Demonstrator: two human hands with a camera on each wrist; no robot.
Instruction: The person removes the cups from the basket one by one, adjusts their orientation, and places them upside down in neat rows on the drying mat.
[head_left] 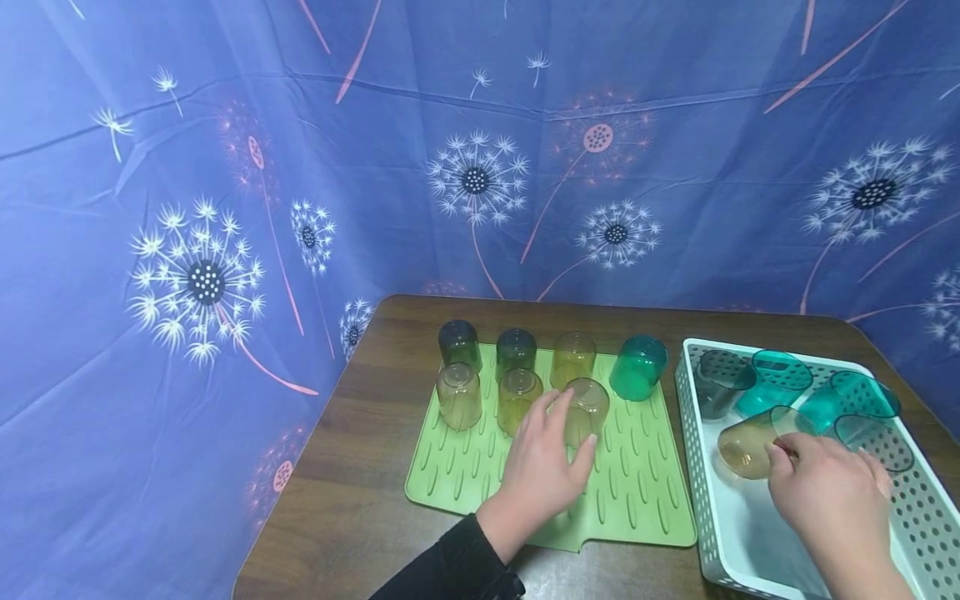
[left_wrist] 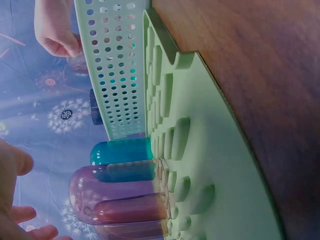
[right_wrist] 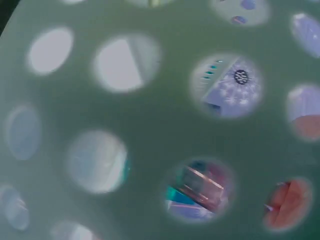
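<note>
Right grip: thumb and fingertips pinched on the rim of the amber tumbler, which lies tilted inside the white basket. Rim-only hold, so if it's wet or I lift with a twist, it could slip and drop back. Right wrist view is mostly basket wall, no help. Dragging the tumbler low over that wall would likely knock it loose.

Left grip: fingers spread, holding nothing, just beside the front-right tumbler, upside down on the green mat; left wrist view shows a gap. A careless sideways swipe could tip it. Black sleeve could snag the mat edge if my forearm drops.

Farther back in the basket: the dark tumbler and teal tumbler lean close to the amber one; pulling carelessly may make them clink or roll. Back row on the mat: the teal glass is behind the front-right one, so a hard push could topple both on the tabletop.
</note>
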